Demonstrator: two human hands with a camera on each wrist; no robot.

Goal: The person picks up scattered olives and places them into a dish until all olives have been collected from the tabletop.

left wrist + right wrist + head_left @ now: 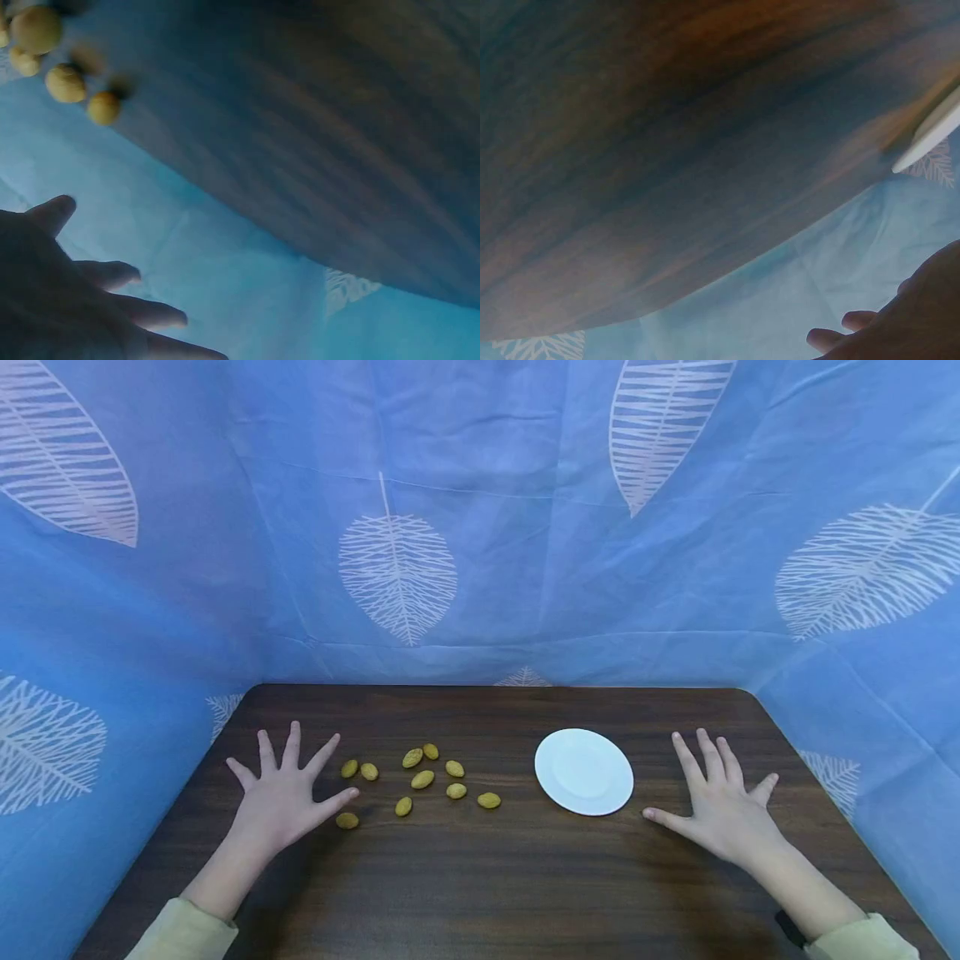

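Observation:
Several small oval, yellow-green pieces, wrinkled like dried fruit (pixel 422 779), lie scattered on the dark wooden table, left of its middle. In the left wrist view some of these pieces (pixel 66 82) show at the top left corner. My left hand (pixel 277 806) is spread at the left side, its thumb tip close to the nearest pieces and nothing in its grasp. To the right of the fruit lies a round white plate (pixel 583 772) with nothing on it. Beyond the plate, my right hand (pixel 723 814) has its fingers spread, holding nothing, with the thumb near the plate's right rim.
The brown table (pixel 480 893) has rounded far corners. Behind it and along both sides hangs blue cloth (pixel 487 568) printed with white leaves. Pale sleeves (pixel 183 933) cover both forearms, and a dark band (pixel 791 928) shows at the right wrist.

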